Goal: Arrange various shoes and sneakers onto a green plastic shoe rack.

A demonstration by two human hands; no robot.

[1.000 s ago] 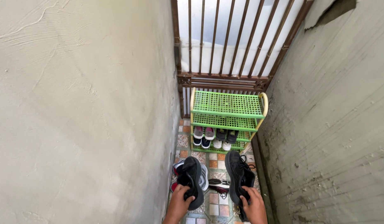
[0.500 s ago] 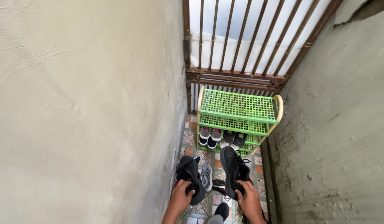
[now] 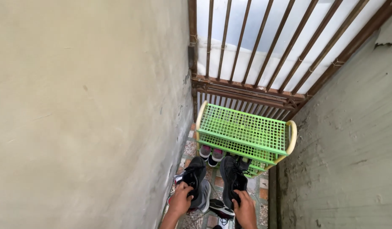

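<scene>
Left shoe: black lace-up sneaker [image 3: 194,174], lower centre of the frame, toe pointing up-frame toward the rack.
Left hand [image 3: 180,200]: fingers closed around that sneaker's heel end.
Right shoe: matching black lace-up sneaker [image 3: 233,176], just right of the first, held apart from it.
Right hand [image 3: 244,207]: fingers gripping its heel end.
Floor: patterned tiled floor [image 3: 191,149] with a grey sneaker [image 3: 203,196] and another dark shoe [image 3: 220,208] beneath the hands.
Rack: green plastic mesh shoe rack [image 3: 242,129] at centre; top shelf bare, a pink-and-grey pair [image 3: 211,153] on a lower shelf.
Surroundings: rusty brown barred gate [image 3: 264,51] behind the rack, plastered walls either side.
</scene>
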